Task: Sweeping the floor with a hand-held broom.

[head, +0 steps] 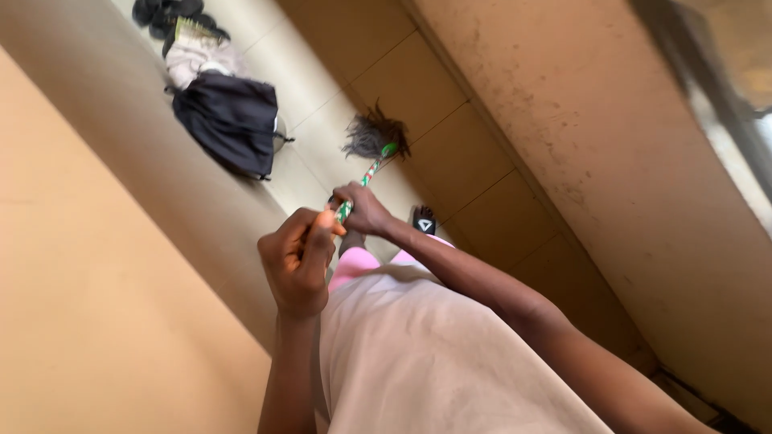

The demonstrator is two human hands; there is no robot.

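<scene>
a tilted view looking down a narrow tiled passage between two tan walls. the wall (96, 305) on the left fills the frame from about 7 to 10 o'clock. against its base, toward 11 o'clock, lies a black bag (229, 120) with a pale bundle of cloth (201, 56) just above it and dark shoes (165, 11) at the top edge.

just left of centre, the left hand (299, 261) is curled closed around the top end of a mop handle (362, 183), which is striped green, white and red. the right hand (363, 209) is wrapped around the same handle just beyond it, toward 12 o'clock, its arm running down to 5 o'clock. both hands hold the handle in a tight, full grip.

the handle slants up toward 1 o'clock from the hands and ends in a green collar at the mop head (374, 135), a dark grey tuft of strands resting on the tiled floor (418, 88) slightly above centre.

below the hands, a pale skirt (418, 362) and a strip of pink cloth (354, 265) show, and a black sandal (424, 221) sits on the floor just right of the right hand.

the right wall (611, 161) is stained and scuffed, filling 1 to 4 o'clock.
</scene>
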